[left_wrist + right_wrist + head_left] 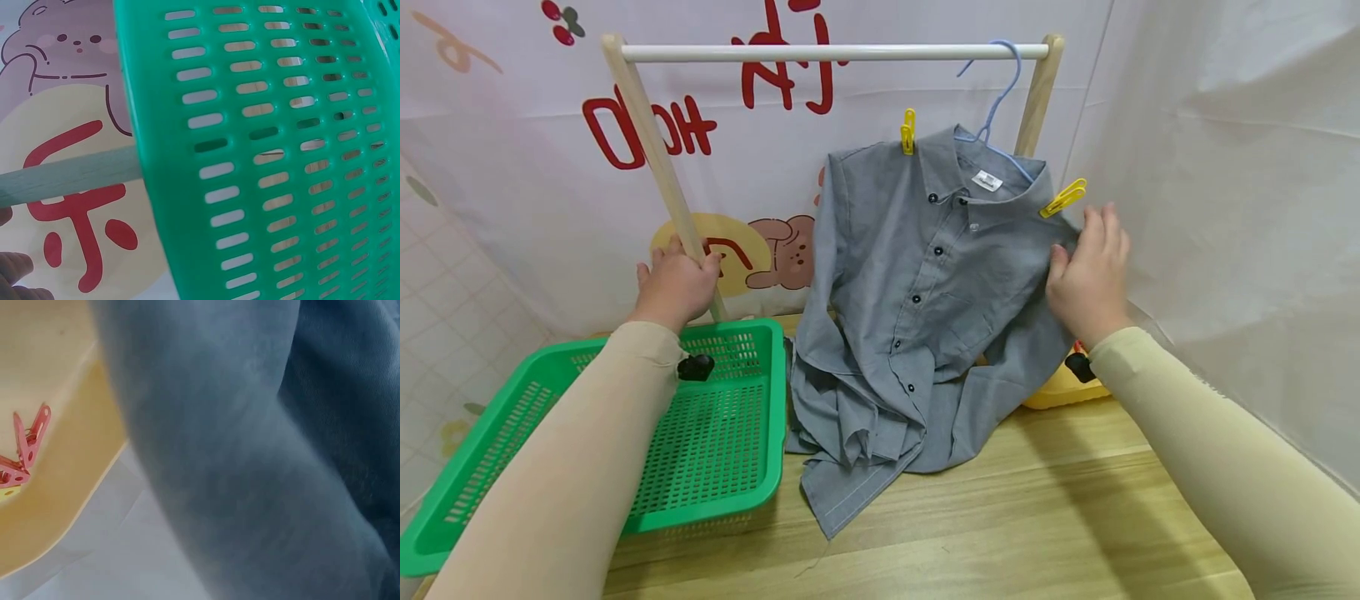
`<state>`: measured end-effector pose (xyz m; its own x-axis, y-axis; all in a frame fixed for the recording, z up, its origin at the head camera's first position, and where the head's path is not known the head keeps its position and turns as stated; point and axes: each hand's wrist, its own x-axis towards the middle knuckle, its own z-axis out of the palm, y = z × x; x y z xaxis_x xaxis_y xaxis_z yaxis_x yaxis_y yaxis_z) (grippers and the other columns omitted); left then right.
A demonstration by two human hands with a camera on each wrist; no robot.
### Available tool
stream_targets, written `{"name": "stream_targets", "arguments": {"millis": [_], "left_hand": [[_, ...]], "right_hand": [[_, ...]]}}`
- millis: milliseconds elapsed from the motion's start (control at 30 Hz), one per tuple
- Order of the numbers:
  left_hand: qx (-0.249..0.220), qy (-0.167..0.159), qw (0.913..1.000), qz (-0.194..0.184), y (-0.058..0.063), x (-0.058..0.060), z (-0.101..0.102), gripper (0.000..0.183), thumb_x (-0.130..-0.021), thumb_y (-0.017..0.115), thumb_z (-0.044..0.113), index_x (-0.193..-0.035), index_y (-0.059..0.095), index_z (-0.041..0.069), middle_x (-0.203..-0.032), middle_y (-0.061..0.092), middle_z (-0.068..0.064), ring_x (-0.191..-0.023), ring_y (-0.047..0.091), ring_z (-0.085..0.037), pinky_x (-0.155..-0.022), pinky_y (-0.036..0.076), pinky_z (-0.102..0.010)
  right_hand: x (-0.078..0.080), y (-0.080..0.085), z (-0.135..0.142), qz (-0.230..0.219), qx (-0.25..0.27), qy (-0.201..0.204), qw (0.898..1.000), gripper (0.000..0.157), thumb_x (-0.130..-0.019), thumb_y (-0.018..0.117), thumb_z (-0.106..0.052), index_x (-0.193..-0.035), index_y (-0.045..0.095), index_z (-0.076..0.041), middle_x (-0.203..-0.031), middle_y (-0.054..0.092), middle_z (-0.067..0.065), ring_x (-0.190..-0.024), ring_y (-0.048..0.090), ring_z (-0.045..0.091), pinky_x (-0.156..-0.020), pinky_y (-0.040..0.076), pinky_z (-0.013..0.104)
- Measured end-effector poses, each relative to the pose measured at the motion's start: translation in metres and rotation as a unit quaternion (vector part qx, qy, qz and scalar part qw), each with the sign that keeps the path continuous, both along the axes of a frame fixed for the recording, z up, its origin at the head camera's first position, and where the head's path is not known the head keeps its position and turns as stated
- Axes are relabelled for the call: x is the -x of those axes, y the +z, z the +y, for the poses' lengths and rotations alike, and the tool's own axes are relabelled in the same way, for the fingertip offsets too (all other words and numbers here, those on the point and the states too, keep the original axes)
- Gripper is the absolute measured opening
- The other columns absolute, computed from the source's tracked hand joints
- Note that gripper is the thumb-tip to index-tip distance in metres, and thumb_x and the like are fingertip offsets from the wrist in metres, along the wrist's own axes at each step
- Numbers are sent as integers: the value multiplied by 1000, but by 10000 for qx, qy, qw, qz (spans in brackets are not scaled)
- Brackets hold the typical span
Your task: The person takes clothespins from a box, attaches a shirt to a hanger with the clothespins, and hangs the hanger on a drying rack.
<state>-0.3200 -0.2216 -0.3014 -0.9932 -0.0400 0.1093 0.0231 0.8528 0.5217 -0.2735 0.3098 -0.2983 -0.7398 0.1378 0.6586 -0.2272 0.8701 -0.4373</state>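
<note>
A grey button-up shirt [880, 233] hangs on a light blue hanger [994, 112], hooked over the white bar near its right end. One yellow clothespin [907, 133] grips the left shoulder, and another yellow clothespin [1063, 198] grips the right one. My left hand [673, 287] holds the rack's left wooden post [662, 171], thumb on one side and fingers on the other. At the shirt's right shoulder edge is my right hand [1092, 271], its fingers extended and the thumb against the fabric. Grey cloth [219, 456] fills much of the right wrist view.
Under my left forearm stands a green perforated basket [775, 450]. A yellow tray [1067, 392], partly behind the shirt, holds red clothespins [31, 437]. The rack's white bar [820, 53] spans the back, and the shirt's hem rests on the wooden table [970, 533].
</note>
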Motion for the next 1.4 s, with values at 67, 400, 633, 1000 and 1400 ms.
{"name": "stream_targets", "arguments": {"millis": [67,400,633,1000,1400], "left_hand": [[-10,6,10000,-20,0,0,0,78,-111,24,56,-154,48,-4,-174,-2,-31,-157,-8,-61,-122,-11,-77],[-5,-13,10000,-86,1,0,0,83,-111,25,56,-137,60,-15,-173,-2,-33,-156,-8,-61,-122,-11,-77],[1,14,10000,-35,0,0,0,89,-109,22,62,-141,57,-14,-173,0,-32,-157,-6,-61,-122,-10,-77],[69,70,9999,-16,-1,-2,-1,86,-109,31,61,-145,47,-16,-171,11,-35,-156,5,-62,-122,-7,-78],[844,-86,9957,-372,-2,-13,-4,84,-108,32,64,-113,68,-11,-167,12,-41,-153,9,-66,-119,-2,-82]], "right_hand": [[-2,-3,-4,257,-13,19,9997,65,-105,52,-18,-160,28,6,-172,17,29,-153,22,53,-128,19,60],[-19,-12,-34,975,-458,637,9921,73,-104,54,-25,-163,23,6,-174,8,28,-158,10,51,-131,10,60],[-28,-22,-62,1042,-996,1221,9820,71,-103,56,-26,-159,29,7,-171,16,33,-157,15,53,-131,11,62],[-32,-38,-99,-282,-1575,1996,9667,63,-107,62,-30,-159,43,-1,-172,23,27,-160,21,47,-130,18,62],[-36,-52,-127,-1697,-2066,2182,9386,72,-109,53,-49,-167,30,-14,-177,11,20,-164,4,46,-130,9,66]]}}
